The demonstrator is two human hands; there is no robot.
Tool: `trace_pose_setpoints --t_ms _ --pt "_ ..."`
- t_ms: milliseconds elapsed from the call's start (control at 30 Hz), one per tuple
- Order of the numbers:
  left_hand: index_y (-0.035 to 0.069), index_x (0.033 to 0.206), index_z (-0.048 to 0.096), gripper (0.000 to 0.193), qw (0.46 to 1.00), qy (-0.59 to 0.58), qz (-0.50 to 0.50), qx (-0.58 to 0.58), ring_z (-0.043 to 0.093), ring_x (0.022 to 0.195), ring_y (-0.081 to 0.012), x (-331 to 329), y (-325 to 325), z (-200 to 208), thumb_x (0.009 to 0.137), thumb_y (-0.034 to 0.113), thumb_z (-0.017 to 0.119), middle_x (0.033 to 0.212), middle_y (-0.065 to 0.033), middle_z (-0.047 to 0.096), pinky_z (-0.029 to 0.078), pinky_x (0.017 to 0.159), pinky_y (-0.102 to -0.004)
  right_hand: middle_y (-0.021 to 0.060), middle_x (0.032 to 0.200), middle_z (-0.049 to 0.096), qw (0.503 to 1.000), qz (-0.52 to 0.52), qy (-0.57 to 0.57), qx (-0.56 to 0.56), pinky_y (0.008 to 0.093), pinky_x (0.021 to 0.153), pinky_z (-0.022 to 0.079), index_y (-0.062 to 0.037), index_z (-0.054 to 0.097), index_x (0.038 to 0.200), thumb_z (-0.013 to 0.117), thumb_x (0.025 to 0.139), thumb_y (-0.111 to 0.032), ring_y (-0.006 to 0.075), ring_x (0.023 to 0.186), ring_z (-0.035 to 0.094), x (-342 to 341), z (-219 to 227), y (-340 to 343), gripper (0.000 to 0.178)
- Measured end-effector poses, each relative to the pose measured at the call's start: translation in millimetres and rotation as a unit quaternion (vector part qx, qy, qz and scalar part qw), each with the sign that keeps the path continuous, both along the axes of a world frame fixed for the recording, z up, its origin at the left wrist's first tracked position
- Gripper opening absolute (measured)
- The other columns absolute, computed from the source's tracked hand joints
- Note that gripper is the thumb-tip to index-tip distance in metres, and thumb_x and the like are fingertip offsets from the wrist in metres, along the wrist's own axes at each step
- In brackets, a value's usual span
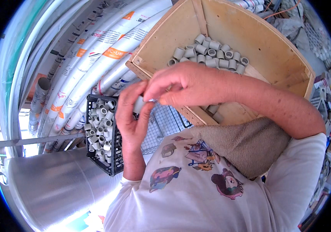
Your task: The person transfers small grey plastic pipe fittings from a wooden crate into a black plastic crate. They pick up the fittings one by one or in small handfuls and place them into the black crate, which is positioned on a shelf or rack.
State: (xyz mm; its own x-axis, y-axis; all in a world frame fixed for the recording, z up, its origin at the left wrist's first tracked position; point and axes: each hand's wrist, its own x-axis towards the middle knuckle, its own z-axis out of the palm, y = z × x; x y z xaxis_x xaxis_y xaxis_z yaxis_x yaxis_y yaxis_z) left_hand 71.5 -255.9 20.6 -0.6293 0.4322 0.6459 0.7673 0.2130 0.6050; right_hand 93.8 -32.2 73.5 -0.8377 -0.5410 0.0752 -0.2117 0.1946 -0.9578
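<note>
"While the left hand [130, 116] and right hand [183, 83] meet, what's held?"

"Pipe fitting [138, 105], left thumb and fingers pinching it. Pale grey, short, tube-like, partly hidden. Right fingers curled at its end; can't tell how firmly."

"Beyond?"

"Black crate [114, 150] of grey fittings [103, 131], then wooden box [246, 27], loose couplings [212, 53] heaped inside."

Orange bands [81, 52] with pale lettering [116, 53] and small dark print [108, 36] mark the white pipes [92, 75].
</note>
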Motion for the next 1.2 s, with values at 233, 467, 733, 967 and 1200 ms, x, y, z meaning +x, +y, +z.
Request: trace_pose_setpoints --t_ms 233,467,733,967,1200 --pt "0.003 0.123 0.062 0.032 0.975 0.007 0.220 -0.019 0.058 0.111 -0.0224 -57.5 -84.4 -36.9 0.091 0.002 0.063 0.117 -0.0107 0.064 0.042 0.100 -0.0338 0.0028 0.099 0.072 0.973 -0.209 0.020 0.100 0.0229 0.077 0.051 -0.0061 0.071 0.112 0.060 0.090 -0.011 0.0083 0.090 0.065 -42.9 -10.6 57.1 0.025" --pt "0.003 0.114 0.067 0.030 0.889 0.002 0.387 -0.246 0.060 0.103 -0.0360 -78.5 -209.8 -128.7 0.084 0.002 0.062 0.108 -0.0172 0.063 0.047 0.090 -0.0414 0.0157 0.083 0.071 0.905 -0.182 0.081 0.376 0.0378 0.072 0.054 -0.0056 0.074 0.092 0.060 0.081 -0.020 0.0254 0.074 0.069 -67.6 -109.9 132.2 0.023" --pt "0.004 0.116 0.066 0.031 0.878 -0.032 0.427 -0.215 0.061 0.102 -0.0366 -70.5 -246.7 -158.6 0.084 0.004 0.063 0.108 -0.0166 0.064 0.048 0.088 -0.0436 0.0115 0.109 0.071 0.843 -0.117 -0.216 0.478 0.0351 0.075 0.056 -0.0073 0.068 0.118 0.068 0.082 -0.023 0.0225 0.096 0.068 -64.8 -120.2 116.6 0.039" --pt "0.005 0.117 0.066 0.028 0.912 -0.030 0.389 -0.126 0.062 0.099 -0.0276 -70.1 -192.4 -127.2 0.089 0.005 0.064 0.109 -0.0123 0.065 0.049 0.084 -0.0379 0.0070 0.087 0.070 0.838 -0.164 -0.238 0.462 0.0335 0.058 0.055 -0.0062 0.073 0.106 0.065 0.083 -0.024 0.0173 0.066 0.065 -65.0 -124.6 115.1 0.031" --pt "0.005 0.119 0.065 0.027 0.955 -0.033 0.290 -0.047 0.061 0.099 -0.0199 -67.4 -126.2 -79.9 0.092 0.003 0.062 0.112 -0.0098 0.063 0.050 0.081 -0.0326 0.0177 0.078 0.069 0.905 -0.130 -0.109 0.389 0.0401 0.053 0.056 0.0046 0.070 0.080 0.065 0.077 -0.014 0.0281 0.064 0.069 -79.3 -141.2 136.8 0.020"
